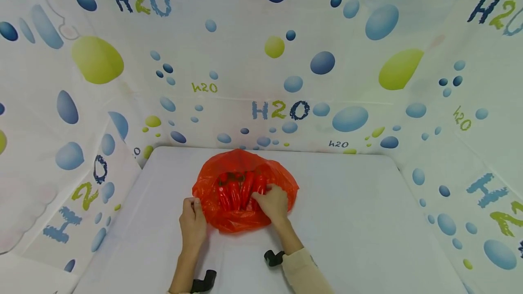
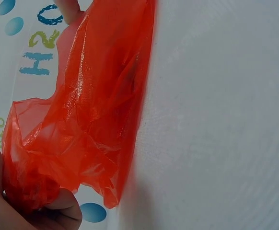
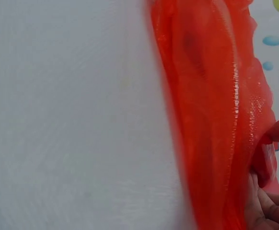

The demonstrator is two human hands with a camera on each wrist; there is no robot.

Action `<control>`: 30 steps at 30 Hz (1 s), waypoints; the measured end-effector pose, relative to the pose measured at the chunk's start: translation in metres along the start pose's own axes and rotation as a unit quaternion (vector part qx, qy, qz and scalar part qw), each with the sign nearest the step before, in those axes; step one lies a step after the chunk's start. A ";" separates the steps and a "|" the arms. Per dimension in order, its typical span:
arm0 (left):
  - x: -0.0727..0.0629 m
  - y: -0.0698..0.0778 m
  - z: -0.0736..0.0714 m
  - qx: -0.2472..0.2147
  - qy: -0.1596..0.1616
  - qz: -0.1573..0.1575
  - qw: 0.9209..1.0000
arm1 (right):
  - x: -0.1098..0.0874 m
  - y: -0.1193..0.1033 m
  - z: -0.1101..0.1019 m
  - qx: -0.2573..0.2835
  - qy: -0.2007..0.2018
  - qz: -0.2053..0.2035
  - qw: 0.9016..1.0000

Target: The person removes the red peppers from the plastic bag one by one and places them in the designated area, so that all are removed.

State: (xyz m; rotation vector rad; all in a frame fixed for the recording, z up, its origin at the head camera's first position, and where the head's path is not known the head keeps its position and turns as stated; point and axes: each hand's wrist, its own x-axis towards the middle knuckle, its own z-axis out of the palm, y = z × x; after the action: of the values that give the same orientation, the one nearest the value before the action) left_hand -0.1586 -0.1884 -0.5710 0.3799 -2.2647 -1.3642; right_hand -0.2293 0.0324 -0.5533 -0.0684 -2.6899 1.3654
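Note:
A thin red plastic bag [image 1: 245,226] lies with its mouth spread on the table. Several long, shiny red peppers [image 1: 234,194] sit side by side inside it, some with green stems showing. At the bag's left edge my left hand [image 1: 193,223] grips the bunched plastic; the left wrist view shows the fingers [image 2: 60,211] curled round the crumpled bag. My right hand [image 1: 273,204] reaches over the bag's right side and holds the rightmost red pepper [image 1: 260,184]. Between thumb and fingers in the right wrist view, part of that pepper [image 3: 263,163] shows.
The white table [image 1: 359,226] extends on both sides of the bag. Behind it and at the sides hangs a white sheet [image 1: 245,67] printed with blue and green drops and H2O lettering. A black wrist mount [image 1: 273,258] sits by the right wrist, another [image 1: 205,281] by the left.

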 end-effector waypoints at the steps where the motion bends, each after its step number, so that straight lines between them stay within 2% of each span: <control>1: 0.000 0.000 0.000 0.001 0.000 0.001 1.000 | 0.000 0.000 -0.001 0.009 0.001 -0.001 1.000; 5: 0.001 0.000 0.000 0.004 0.008 0.006 1.000 | 0.000 -0.002 -0.005 0.032 0.000 -0.006 0.999; 18: 0.000 0.002 0.002 0.001 0.022 0.009 1.000 | -0.002 0.001 -0.019 0.032 0.001 -0.003 0.999; 24: -0.001 0.003 0.002 -0.002 0.027 0.019 0.999 | -0.007 -0.002 -0.032 0.054 0.005 0.000 0.999; 30: -0.001 0.001 0.004 0.003 0.030 0.023 0.999 | -0.010 -0.003 -0.041 0.040 0.004 0.008 0.999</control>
State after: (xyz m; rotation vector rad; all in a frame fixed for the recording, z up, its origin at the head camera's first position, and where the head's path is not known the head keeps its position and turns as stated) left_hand -0.1595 -0.1848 -0.5721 0.3626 -2.2161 -1.3058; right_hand -0.2140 0.0621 -0.5278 -0.0869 -2.6296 1.4718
